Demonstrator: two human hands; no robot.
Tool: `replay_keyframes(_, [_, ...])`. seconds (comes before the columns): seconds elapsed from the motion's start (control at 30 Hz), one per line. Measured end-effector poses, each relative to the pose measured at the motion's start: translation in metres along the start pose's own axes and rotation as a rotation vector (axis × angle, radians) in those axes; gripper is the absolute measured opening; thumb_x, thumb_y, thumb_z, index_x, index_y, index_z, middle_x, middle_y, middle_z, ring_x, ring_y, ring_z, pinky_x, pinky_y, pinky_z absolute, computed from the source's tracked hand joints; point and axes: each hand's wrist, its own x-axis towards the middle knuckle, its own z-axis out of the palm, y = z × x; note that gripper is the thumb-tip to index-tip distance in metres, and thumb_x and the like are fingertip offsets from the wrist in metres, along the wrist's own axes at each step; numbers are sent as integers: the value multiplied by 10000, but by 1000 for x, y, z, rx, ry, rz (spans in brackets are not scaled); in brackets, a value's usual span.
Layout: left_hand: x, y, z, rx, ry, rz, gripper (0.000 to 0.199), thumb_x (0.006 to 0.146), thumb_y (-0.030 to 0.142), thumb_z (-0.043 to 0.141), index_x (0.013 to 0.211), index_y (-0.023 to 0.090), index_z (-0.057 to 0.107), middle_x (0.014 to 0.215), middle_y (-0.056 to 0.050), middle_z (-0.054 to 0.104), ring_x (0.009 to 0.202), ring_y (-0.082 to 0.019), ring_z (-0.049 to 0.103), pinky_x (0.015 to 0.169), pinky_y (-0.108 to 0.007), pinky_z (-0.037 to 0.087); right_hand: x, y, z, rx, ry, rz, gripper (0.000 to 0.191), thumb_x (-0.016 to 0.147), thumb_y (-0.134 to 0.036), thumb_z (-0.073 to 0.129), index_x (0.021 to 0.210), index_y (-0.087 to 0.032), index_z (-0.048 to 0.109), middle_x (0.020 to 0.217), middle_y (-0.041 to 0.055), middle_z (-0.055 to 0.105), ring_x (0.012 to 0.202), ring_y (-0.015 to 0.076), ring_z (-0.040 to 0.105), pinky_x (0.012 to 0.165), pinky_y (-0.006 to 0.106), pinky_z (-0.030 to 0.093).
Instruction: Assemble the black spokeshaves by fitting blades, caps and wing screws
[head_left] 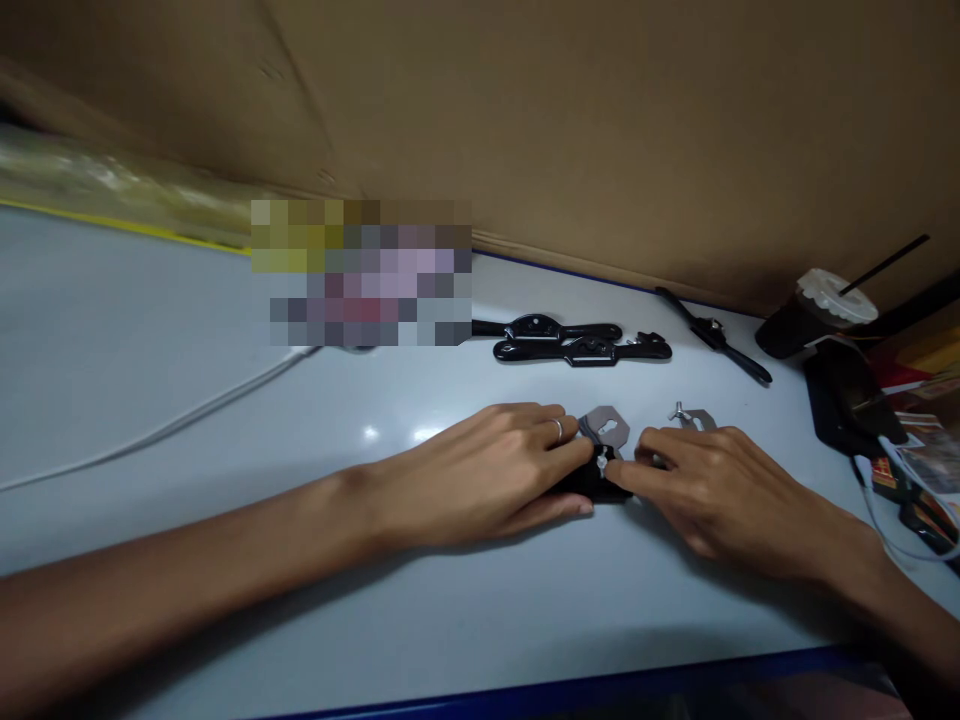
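Observation:
My left hand (pixel 517 460), a ring on one finger, is closed around a black metal spokeshave (pixel 615 490) low over the white table. From the other side my right hand (pixel 705 480) reaches in with curled fingers. One of its fingertips touches a small silver screw (pixel 602 461) on the spokeshave's face; the handles are covered by my hands. Just behind the tool is a grey steel blade (pixel 616 428) with a slotted hole. Beyond my right hand lie another flat metal piece (pixel 703 420) and a small silver thumbscrew (pixel 679 411).
Two black spokeshaves (pixel 525 351) lie side by side behind my hands, a third spokeshave (pixel 718 338) slants farther right. At the right stand a lidded cup (pixel 806 312) with a straw and a black box-like object (pixel 847 390). A white cable (pixel 187 412) crosses the left; cardboard (pixel 600 130) backs the table.

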Motion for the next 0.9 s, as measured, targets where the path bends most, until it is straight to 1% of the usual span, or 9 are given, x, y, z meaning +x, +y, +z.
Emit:
replay_keyframes(0.07, [0, 0, -1, 2, -6, -5, 267, 1041, 394, 518, 890, 180, 568, 821, -20, 616, 701, -178, 565, 637, -320, 424, -1, -1, 0, -5, 5, -3, 448, 835, 20, 481, 1182, -237, 600, 970, 30, 675, 679, 152, 571, 578, 281, 274])
replay_keyframes(0.17, [0, 0, -3, 5, -29, -9, 254, 1026, 396, 541, 902, 177, 572, 824, -22, 616, 692, -182, 569, 631, -326, 433, -1, -2, 0, 23, -9, 48, 426, 877, -2, 463, 1239, -199, 571, 982, 47, 698, 722, 167, 611, 604, 288, 341])
replay_keyframes(0.27, [-1, 1, -5, -3, -57, -15, 255, 989, 419, 594, 927, 172, 581, 845, -32, 625, 721, -201, 591, 649, -341, 459, 0, -3, 0, 45, -8, 86, 525, 894, -27, 469, 1390, -199, 483, 1032, 60, 722, 770, 189, 649, 635, 303, 401])
replay_keyframes(0.33, [-1, 1, -6, -11, -68, -19, 257, 974, 424, 610, 940, 171, 585, 858, -37, 629, 739, -210, 604, 663, -349, 472, 1, -2, 0, 32, -9, 81, 567, 893, -34, 486, 1430, -213, 455, 1058, 63, 725, 777, 195, 660, 638, 306, 413])
replay_keyframes(0.47, [0, 0, -7, -18, -85, -17, 249, 974, 417, 616, 935, 174, 580, 853, -33, 624, 728, -207, 604, 654, -344, 467, 1, -2, 1, 10, -27, 77, 448, 900, -40, 511, 1319, -196, 538, 1055, 68, 719, 782, 202, 665, 640, 310, 412])
replay_keyframes(0.57, [1, -1, -7, -12, -92, -14, 249, 974, 414, 620, 922, 175, 572, 852, -33, 623, 729, -202, 601, 654, -336, 457, 0, -3, 1, -1, -31, 73, 360, 902, -40, 523, 1226, -184, 582, 1014, 62, 710, 758, 201, 654, 632, 312, 398])
replay_keyframes(0.73, [0, -1, -5, -28, -74, -10, 248, 987, 408, 605, 909, 179, 556, 856, -32, 614, 738, -201, 587, 657, -336, 451, -1, -2, -1, -10, -22, 45, 342, 887, -24, 516, 1168, -194, 611, 996, 55, 694, 714, 177, 616, 595, 296, 346])
replay_keyframes(0.9, [0, -1, -4, -32, -74, -4, 258, 1033, 397, 507, 905, 178, 553, 841, -35, 610, 711, -192, 568, 646, -337, 443, 0, -1, -1, 2, -12, 32, 337, 861, -6, 507, 1114, -198, 620, 978, 50, 681, 699, 164, 588, 589, 290, 324])
